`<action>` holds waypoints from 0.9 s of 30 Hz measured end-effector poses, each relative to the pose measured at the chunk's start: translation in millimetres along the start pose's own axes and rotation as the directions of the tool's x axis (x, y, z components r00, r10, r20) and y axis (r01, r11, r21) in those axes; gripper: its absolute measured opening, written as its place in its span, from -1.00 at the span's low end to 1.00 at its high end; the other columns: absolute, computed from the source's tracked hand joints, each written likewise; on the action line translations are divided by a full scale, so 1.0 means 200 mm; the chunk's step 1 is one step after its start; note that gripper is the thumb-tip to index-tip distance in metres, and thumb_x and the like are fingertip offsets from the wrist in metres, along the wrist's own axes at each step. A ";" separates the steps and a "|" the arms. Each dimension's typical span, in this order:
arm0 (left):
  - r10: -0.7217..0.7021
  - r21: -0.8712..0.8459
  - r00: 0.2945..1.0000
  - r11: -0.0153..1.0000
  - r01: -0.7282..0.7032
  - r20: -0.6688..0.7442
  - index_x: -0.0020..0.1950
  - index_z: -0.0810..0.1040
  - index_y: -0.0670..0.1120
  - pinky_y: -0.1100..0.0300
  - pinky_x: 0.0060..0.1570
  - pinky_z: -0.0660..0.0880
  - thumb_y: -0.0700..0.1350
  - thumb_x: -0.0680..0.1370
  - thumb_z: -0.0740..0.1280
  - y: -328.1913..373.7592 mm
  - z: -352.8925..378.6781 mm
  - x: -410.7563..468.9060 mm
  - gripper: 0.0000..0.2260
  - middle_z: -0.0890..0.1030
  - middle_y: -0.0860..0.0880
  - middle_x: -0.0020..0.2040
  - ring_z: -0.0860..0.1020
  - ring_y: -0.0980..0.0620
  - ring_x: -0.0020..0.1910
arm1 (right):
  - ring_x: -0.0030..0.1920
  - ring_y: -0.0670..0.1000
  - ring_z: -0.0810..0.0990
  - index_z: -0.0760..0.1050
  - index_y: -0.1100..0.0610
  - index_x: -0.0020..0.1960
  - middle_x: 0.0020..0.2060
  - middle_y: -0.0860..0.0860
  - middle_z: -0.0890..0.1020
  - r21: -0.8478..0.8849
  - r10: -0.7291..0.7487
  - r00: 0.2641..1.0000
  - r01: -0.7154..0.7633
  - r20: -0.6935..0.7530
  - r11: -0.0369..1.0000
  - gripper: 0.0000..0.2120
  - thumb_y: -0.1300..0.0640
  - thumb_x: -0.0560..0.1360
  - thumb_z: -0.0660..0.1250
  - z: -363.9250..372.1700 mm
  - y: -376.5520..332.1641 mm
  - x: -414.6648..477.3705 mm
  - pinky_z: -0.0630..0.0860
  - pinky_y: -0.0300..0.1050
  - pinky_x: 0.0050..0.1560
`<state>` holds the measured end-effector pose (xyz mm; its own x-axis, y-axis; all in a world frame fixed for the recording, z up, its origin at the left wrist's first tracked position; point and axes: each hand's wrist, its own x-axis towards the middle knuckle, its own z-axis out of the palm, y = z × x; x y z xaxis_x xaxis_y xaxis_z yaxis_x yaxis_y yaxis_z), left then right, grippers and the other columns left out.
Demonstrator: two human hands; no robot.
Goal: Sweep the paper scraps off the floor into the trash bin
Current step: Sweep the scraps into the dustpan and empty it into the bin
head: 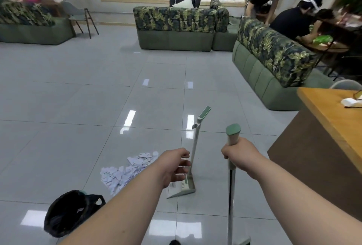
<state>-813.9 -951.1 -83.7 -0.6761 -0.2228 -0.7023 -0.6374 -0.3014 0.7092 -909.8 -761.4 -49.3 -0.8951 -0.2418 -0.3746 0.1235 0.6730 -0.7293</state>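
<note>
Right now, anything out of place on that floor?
Yes: a heap of torn paper scraps lies spilled on the floor tiles, left of the upright dustpan and beyond the trash bin. Nothing else looks odd.

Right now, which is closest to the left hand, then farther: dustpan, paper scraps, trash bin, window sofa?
From the left hand:
1. Dustpan, its pole just right of the fingers.
2. Paper scraps, on the floor to its left.
3. Trash bin, lower left.
4. Sofa, far ahead under the window.
</note>
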 end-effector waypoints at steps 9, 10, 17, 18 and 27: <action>-0.046 0.006 0.999 0.999 0.046 -0.001 -0.02 0.55 -0.08 0.21 -0.41 0.42 -0.09 0.64 0.27 0.46 0.17 0.79 -0.89 0.53 -0.09 -0.13 0.48 0.00 -0.38 | -0.41 0.07 0.31 0.35 0.12 -0.24 -0.39 0.11 0.42 -0.181 0.048 0.998 -0.039 0.045 0.983 -0.90 0.24 0.37 0.28 -0.25 -0.27 0.92 0.23 -0.17 -0.43; -0.065 0.010 0.998 0.998 0.065 0.012 -0.01 0.55 -0.08 0.21 -0.41 0.43 -0.08 0.64 0.28 0.52 0.20 0.88 -0.89 0.52 -0.09 -0.13 0.48 0.00 -0.38 | -0.40 0.08 0.34 0.35 0.12 -0.24 -0.38 0.12 0.44 -0.193 0.057 0.996 -0.044 0.062 0.980 -0.90 0.25 0.38 0.28 -0.26 -0.31 1.02 0.25 -0.18 -0.44; -0.144 0.046 0.989 0.989 0.143 0.017 0.02 0.55 -0.10 0.16 -0.32 0.46 -0.06 0.58 0.31 0.89 0.33 1.39 -0.87 0.53 -0.12 -0.10 0.50 -0.05 -0.32 | -0.43 0.09 0.48 0.39 0.13 -0.23 -0.38 0.10 0.51 -0.300 0.049 0.993 -0.014 0.111 0.954 -0.91 0.28 0.37 0.28 -0.33 -0.54 1.65 0.43 -0.15 -0.42; -0.167 0.051 0.986 0.985 0.166 0.008 0.02 0.54 -0.10 0.14 -0.28 0.47 -0.05 0.58 0.31 0.91 0.33 1.43 -0.87 0.53 -0.12 -0.09 0.50 -0.06 -0.30 | -0.42 0.10 0.48 0.39 0.13 -0.23 -0.38 0.10 0.50 -0.326 0.043 0.991 0.000 0.127 0.945 -0.91 0.27 0.36 0.28 -0.33 -0.58 1.73 0.44 -0.14 -0.41; -0.251 -0.132 0.943 0.965 0.226 -0.217 0.29 0.52 -0.13 0.18 -0.33 0.44 -0.05 0.62 0.30 1.01 0.18 1.72 -0.71 0.56 -0.11 -0.05 0.51 -0.03 -0.33 | -0.44 0.12 0.43 0.31 0.11 -0.29 -0.43 0.09 0.46 -0.479 -0.108 0.904 0.317 0.415 0.819 -0.86 0.24 0.24 0.26 -0.16 -0.90 2.39 0.39 -0.04 -0.34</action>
<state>-1187.5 -1054.8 -179.7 -0.3980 -0.3359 -0.8537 -0.7192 -0.4634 0.5176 -1373.6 -976.8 -78.6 -0.6444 -0.5809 -0.4972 -0.3882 0.8088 -0.4418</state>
